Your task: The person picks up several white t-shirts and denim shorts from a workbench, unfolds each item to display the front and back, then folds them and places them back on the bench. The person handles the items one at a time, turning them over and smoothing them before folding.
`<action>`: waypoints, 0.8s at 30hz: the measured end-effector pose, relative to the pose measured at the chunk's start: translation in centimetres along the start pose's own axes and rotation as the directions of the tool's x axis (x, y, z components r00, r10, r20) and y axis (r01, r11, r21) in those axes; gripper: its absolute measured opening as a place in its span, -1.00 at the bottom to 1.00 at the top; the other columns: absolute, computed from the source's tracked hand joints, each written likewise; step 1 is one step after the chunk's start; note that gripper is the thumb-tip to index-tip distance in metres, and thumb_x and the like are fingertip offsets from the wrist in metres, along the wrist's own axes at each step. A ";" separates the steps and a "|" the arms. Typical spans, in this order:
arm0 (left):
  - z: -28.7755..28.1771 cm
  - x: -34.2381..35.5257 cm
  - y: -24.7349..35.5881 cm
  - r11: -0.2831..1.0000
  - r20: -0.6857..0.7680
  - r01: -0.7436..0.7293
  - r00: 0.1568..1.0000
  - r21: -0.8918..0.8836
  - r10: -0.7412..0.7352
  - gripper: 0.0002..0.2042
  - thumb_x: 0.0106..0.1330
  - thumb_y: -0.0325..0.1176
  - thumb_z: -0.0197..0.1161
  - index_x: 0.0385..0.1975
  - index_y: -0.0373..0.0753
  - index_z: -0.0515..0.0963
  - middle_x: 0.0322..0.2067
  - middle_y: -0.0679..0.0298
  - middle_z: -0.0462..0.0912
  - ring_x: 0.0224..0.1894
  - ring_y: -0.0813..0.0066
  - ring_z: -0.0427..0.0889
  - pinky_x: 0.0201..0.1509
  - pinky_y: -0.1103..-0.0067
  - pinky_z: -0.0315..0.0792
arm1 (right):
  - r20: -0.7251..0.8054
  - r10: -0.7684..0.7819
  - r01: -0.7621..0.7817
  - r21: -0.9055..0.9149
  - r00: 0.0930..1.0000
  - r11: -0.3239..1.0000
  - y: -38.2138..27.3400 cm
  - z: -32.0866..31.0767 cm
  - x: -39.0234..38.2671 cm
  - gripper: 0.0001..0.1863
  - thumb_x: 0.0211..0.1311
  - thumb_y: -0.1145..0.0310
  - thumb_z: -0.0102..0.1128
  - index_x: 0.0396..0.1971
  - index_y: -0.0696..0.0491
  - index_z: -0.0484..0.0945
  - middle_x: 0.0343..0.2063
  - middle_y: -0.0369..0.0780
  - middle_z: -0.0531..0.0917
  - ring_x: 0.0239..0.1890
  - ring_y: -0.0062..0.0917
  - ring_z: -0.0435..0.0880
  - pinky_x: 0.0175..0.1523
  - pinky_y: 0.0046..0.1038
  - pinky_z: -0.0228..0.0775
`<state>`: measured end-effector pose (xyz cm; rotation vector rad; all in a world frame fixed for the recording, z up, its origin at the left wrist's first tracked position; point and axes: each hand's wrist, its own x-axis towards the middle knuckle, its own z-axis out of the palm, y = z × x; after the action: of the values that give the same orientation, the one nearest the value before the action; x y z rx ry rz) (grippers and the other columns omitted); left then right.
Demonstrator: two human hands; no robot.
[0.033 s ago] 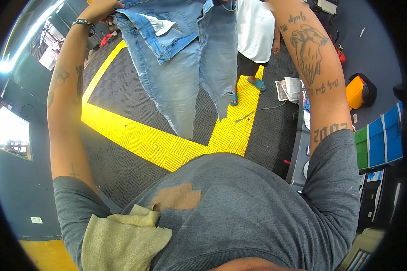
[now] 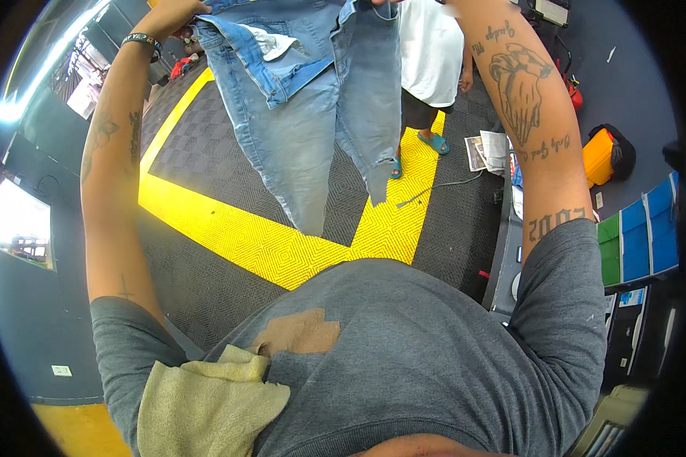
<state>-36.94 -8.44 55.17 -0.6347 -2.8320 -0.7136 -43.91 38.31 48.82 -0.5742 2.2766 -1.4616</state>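
Note:
A pair of light blue jeans [image 2: 282, 145] hangs open in front of me at the top centre, with a white inner pocket [image 2: 270, 42] showing and ragged lower ends. My left hand [image 2: 183, 19], below a beaded bracelet, is closed on the waistband at the upper left. My right hand [image 2: 383, 3] is mostly cut off by the top edge, its fingertips on the other side of the waistband. An olive-khaki cloth [image 2: 206, 404] lies against my grey shirt at lower left, beside a brown patch [image 2: 297, 331].
Behind the jeans stands another person in a white top [image 2: 431, 53] and teal sandals, on grey floor tiles with yellow bands [image 2: 244, 244]. To the right are papers [image 2: 494, 148], a cable, a yellow-black case [image 2: 598, 152] and blue-green wall pockets [image 2: 636, 236]. A dark wall [image 2: 53, 327] is left.

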 end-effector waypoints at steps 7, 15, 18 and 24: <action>0.8 -1.8 2.0 0.842 0.196 0.008 0.974 -0.540 0.116 -0.59 0.48 -0.24 0.09 0.24 -0.19 0.66 -0.41 0.50 0.68 -0.57 0.85 0.46 -0.52 0.85 0.37 | -0.354 -0.673 -0.183 -0.932 0.649 0.314 1.0 10.6 -7.0 -0.81 0.10 0.25 0.38 -0.33 -0.01 0.80 -0.32 0.01 0.78 -0.23 -0.12 0.81 -0.18 -0.16 0.60; 6.8 0.5 5.1 0.840 0.273 -0.469 0.799 -0.272 0.535 -0.72 0.28 -0.41 0.06 -0.43 -0.45 0.70 -0.46 0.19 0.75 -0.50 0.48 0.55 -0.38 0.52 0.41 | -0.292 -0.685 -0.159 -0.955 0.667 0.251 4.2 12.5 -12.8 -0.64 0.22 0.06 0.43 -0.37 0.11 0.79 -0.19 -0.06 0.66 -0.02 -0.17 0.63 0.12 -0.18 0.45; 8.7 0.1 8.2 0.473 0.320 -0.880 0.439 -0.033 0.839 -0.54 0.25 0.01 0.30 -0.52 -0.38 0.58 -0.58 0.10 0.52 -0.50 0.11 0.54 -0.36 0.35 0.39 | -0.371 -0.689 -0.070 -0.903 0.623 0.423 6.3 12.5 -16.0 -0.59 0.27 0.13 0.43 -0.54 0.21 0.67 -0.20 -0.08 0.63 -0.14 -0.21 0.64 0.02 -0.24 0.47; 12.9 -0.2 10.8 0.005 0.309 -0.890 0.163 0.455 0.937 -0.66 -0.10 -0.15 0.58 -0.58 -0.30 0.65 0.04 0.16 0.55 0.19 0.20 0.51 0.12 0.35 0.55 | -0.530 -0.570 -0.170 -0.808 0.628 0.564 3.4 14.4 -23.3 -0.59 0.39 0.19 0.36 -0.46 0.29 0.67 -0.25 -0.06 0.71 -0.33 -0.24 0.66 -0.16 -0.30 0.50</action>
<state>-32.63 6.37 48.33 -1.9270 -1.5786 0.3726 -17.25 40.79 42.20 -0.5445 3.7557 -0.6191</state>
